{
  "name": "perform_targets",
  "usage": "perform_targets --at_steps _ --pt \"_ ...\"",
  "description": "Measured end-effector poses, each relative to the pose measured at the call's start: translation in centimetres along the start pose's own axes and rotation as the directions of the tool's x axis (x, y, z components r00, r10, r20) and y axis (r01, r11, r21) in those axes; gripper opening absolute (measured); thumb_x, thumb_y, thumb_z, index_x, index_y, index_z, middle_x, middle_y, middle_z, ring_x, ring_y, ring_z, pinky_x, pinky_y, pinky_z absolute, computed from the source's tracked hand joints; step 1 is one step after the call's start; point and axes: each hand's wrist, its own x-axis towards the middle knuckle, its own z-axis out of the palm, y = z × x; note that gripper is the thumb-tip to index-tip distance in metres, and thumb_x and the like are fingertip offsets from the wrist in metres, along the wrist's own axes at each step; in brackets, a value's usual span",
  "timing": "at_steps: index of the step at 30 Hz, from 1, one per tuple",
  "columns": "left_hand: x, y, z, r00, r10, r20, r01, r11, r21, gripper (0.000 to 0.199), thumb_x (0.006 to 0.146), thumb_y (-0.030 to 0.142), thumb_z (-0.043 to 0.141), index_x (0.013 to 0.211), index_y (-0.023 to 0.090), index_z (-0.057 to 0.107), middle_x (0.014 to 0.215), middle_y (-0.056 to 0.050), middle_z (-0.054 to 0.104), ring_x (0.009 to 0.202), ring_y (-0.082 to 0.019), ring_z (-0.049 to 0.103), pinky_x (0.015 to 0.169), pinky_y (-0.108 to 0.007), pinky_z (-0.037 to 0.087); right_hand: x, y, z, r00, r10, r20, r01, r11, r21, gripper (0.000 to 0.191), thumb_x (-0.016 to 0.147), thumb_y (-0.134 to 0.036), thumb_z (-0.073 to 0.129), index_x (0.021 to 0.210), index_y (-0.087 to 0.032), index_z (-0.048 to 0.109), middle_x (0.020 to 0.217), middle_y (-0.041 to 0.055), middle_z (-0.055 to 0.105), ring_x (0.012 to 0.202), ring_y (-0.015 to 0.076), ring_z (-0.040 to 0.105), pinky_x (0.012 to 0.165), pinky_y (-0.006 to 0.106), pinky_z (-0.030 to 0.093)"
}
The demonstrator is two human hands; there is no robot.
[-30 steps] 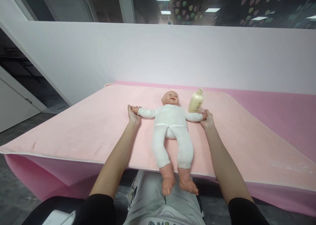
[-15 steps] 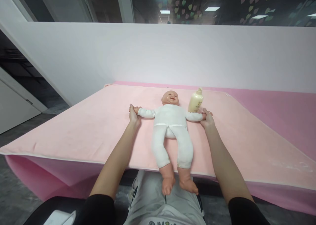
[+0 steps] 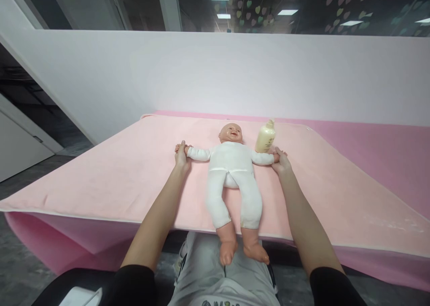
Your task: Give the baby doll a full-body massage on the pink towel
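Observation:
A baby doll [image 3: 232,158] with a white cloth body lies on its back, arms stretched out to both sides. Its bare feet hang over the near edge of the pink blanket [image 3: 134,176]. My left hand [image 3: 182,157] is closed around the doll's hand on the left, thumb laid across it. On the other side my right hand [image 3: 281,161] grips the doll's other hand, with part of the small fingers showing past mine. Just beyond that arm, a pale yellow pump bottle [image 3: 265,136] stands on the blanket, tilted in view.
A white wall [image 3: 215,73] rises behind the table, with a dark window [image 3: 302,10] above it. Pink cloth [image 3: 379,162] shows at the right and below the blanket's edge. A white object [image 3: 80,296] lies at the lower left.
My left thumb has shifted over the doll's hand, and more of the doll's fingers show to its left. The doll and bottle stay in place.

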Motion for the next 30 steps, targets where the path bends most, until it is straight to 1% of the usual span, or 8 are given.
perform_targets --at_steps 4,7,11,14,17,23,27,30 --pt "-0.1 0.0 -0.1 1.0 -0.003 0.014 0.003 1.0 0.024 0.028 0.077 0.034 0.064 0.063 0.016 0.048 0.06 0.001 0.056 0.057 -0.009 0.054 0.063 -0.021 0.046 -0.3 -0.1 0.0 1.0 0.004 0.018 -0.004 1.0 0.021 0.026 0.084 -0.012 0.054 0.07 -0.021 0.035 0.058 -0.0097 0.048 0.05 0.0055 0.051 0.058 0.021 0.054" --pt "-0.2 0.0 -0.2 1.0 0.015 0.016 -0.016 0.997 0.072 0.032 0.076 0.041 0.064 0.062 0.016 0.049 0.059 0.0 0.057 0.058 -0.01 0.055 0.063 -0.022 0.047 -0.6 -0.2 0.2 1.0 -0.003 0.005 0.003 1.0 0.029 0.024 0.086 -0.014 0.053 0.07 -0.021 0.036 0.058 -0.0094 0.048 0.052 0.0064 0.052 0.059 0.023 0.055" --pt "-0.3 -0.1 -0.1 0.999 0.022 0.037 -0.027 0.989 0.148 0.042 0.073 0.056 0.061 0.064 0.017 0.05 0.061 -0.002 0.059 0.06 -0.012 0.057 0.063 -0.026 0.048 -0.4 -0.1 0.2 1.0 -0.011 0.015 0.011 1.0 0.0 0.019 0.088 -0.026 0.052 0.073 -0.021 0.042 0.057 -0.0094 0.046 0.051 0.0061 0.05 0.059 0.022 0.054" --pt "-0.4 -0.1 0.0 1.0 0.01 0.01 -0.011 0.989 0.15 0.048 0.074 0.064 0.055 0.065 0.017 0.05 0.061 -0.003 0.059 0.06 -0.013 0.058 0.064 -0.027 0.049 0.0 0.0 0.0 1.0 -0.009 0.028 0.011 0.998 -0.062 0.018 0.09 -0.038 0.049 0.081 -0.022 0.048 0.061 -0.0084 0.047 0.052 0.007 0.051 0.06 0.023 0.054" --pt "-0.5 0.1 0.1 1.0 -0.013 -0.013 0.015 0.987 0.161 0.052 0.076 0.069 0.046 0.066 0.018 0.05 0.061 -0.003 0.059 0.059 -0.014 0.059 0.064 -0.027 0.05 0.1 0.1 -0.1 1.0 -0.004 0.028 0.006 0.998 -0.064 0.027 0.092 -0.047 0.039 0.089 -0.023 0.05 0.065 -0.0067 0.049 0.055 0.008 0.053 0.059 0.024 0.054" --pt "-0.9 0.2 0.4 1.0 -0.027 -0.005 0.027 0.988 0.15 0.058 0.077 0.075 0.035 0.067 0.02 0.048 0.059 -0.002 0.057 0.056 -0.014 0.059 0.06 -0.026 0.05 -0.2 -0.2 -0.1 0.998 0.034 0.052 -0.034 0.999 -0.002 0.047 0.091 -0.061 0.022 0.097 -0.024 0.05 0.068 -0.0038 0.048 0.062 0.0115 0.056 0.063 0.029 0.055" --pt "-1.2 0.3 0.5 1.0 -0.009 0.01 0.008 0.998 0.069 0.058 0.077 0.076 0.031 0.066 0.021 0.045 0.058 0.0 0.054 0.054 -0.013 0.058 0.06 -0.026 0.05 -0.4 -0.4 -0.3 0.999 0.019 0.033 -0.022 0.996 0.086 0.05 0.089 -0.064 0.021 0.099 -0.023 0.05 0.062 -0.0059 0.042 0.054 0.0102 0.051 0.06 0.028 0.053" --pt "-1.0 0.3 0.5 1.0 -0.003 0.023 0.004 1.0 -0.018 0.059 0.075 0.078 0.032 0.065 0.021 0.042 0.056 0.001 0.051 0.051 -0.012 0.056 0.06 -0.026 0.049 -0.7 -0.4 -0.4 0.999 0.012 0.045 -0.019 0.988 0.154 0.056 0.087 -0.068 0.02 0.098 -0.022 0.05 0.058 -0.0067 0.039 0.05 0.0105 0.047 0.06 0.03 0.054"
